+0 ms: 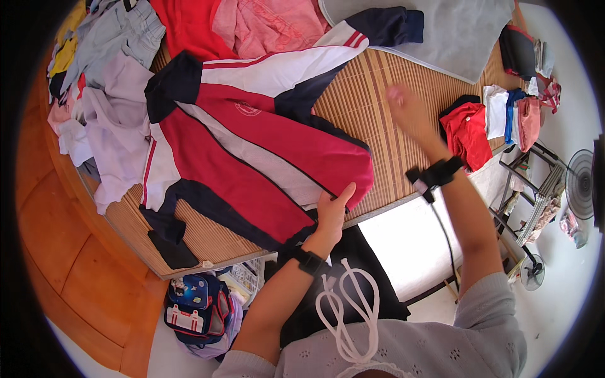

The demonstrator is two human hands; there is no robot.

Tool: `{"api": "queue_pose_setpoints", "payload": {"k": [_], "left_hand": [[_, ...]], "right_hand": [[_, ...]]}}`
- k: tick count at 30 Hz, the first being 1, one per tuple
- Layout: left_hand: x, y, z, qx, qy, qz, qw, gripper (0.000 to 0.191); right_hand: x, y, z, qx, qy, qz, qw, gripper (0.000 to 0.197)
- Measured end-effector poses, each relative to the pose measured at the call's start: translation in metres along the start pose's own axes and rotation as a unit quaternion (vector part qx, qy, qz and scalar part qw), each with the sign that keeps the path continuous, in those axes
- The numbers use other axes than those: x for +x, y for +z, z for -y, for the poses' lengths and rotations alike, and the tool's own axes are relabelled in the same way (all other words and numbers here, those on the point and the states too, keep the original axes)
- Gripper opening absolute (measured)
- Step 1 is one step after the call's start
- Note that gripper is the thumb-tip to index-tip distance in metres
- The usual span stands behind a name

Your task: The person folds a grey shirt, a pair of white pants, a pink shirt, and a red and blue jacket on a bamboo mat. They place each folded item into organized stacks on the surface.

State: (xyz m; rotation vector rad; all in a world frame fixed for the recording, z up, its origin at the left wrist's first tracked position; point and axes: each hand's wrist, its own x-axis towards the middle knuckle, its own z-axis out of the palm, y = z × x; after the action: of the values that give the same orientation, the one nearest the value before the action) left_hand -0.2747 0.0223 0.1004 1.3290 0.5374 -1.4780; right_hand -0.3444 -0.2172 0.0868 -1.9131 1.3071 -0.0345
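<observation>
A red, white and navy zip-up jacket (279,127) lies spread before me, its front parted along the middle so that a pale grey strip shows. Its dark collar points to the upper left, and one sleeve stretches to the upper right. At the lower hem my left hand (333,212) grips the fabric, thumb on top and fingers underneath, mostly hidden. My right hand (404,106) is off the jacket, over the bamboo mat (373,94) to its right. It is blurred and no object shows in it; its finger position is unclear.
Rumpled clothes, including a pale lilac garment (118,99) and red fabric (189,28), heap along the far left. Folded clothes (494,111) line the right edge. A grey sheet (435,42) lies at the back. A wooden headboard (71,245), backpack (198,307) and fan (580,184) stand around.
</observation>
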Motion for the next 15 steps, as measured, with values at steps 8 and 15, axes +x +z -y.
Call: {"api": "queue_pose_setpoints", "payload": {"k": [8,15], "left_hand": [[-0.039,-0.038,-0.057,-0.149,-0.006,0.176,0.973,0.047],[-0.078,-0.08,-0.081,-0.123,-0.026,0.196,0.973,0.046]], "right_hand": [[-0.092,0.073,-0.051,0.356,0.237,0.284,0.858,0.049],[-0.134,0.079,0.037,0.446,0.245,0.346,0.788,0.066]]}}
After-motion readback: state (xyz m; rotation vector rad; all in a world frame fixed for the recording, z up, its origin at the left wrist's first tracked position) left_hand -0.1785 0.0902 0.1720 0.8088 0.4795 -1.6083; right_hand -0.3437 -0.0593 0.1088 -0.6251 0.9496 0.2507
